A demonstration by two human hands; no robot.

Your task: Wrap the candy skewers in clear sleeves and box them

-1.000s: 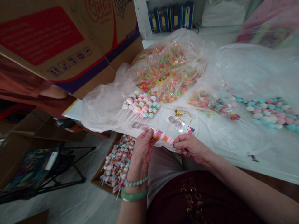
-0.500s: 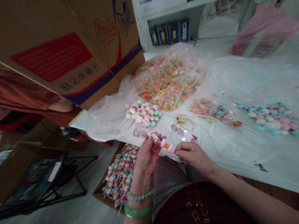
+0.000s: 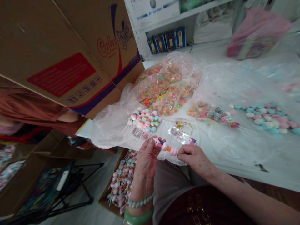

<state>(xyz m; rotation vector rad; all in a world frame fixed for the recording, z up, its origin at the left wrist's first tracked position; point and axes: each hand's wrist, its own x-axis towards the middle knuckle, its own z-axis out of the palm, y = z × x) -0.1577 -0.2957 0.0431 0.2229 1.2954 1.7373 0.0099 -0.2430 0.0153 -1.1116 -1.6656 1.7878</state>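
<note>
My left hand (image 3: 147, 157) is closed on a small printed plastic bag (image 3: 159, 143), pinching it between thumb and fingers. A marshmallow skewer (image 3: 172, 151) with pink, white and orange pieces points into the bag's end. Its stick is pinched in my right hand (image 3: 195, 158), just right of the last pink marshmallow. How deep the skewer sits in the bag is hard to tell. Behind my hands lie several unwrapped marshmallow skewers (image 3: 146, 119), flat clear bags (image 3: 179, 135) and gold twist ties (image 3: 184, 126).
A large cardboard box (image 3: 91, 62) stands at the left. Big plastic bags of coloured candies (image 3: 164, 84) lie behind. Loose marshmallows (image 3: 269, 117) and a wrapped skewer (image 3: 221, 115) are to the right. Below, a carton (image 3: 109, 200) holds wrapped skewers. Another person's arm (image 3: 67, 115) shows at left.
The view has shifted slightly. My right hand has moved a little away from the marshmallows, so a small gap shows at the stick. Both hands keep their hold.
</note>
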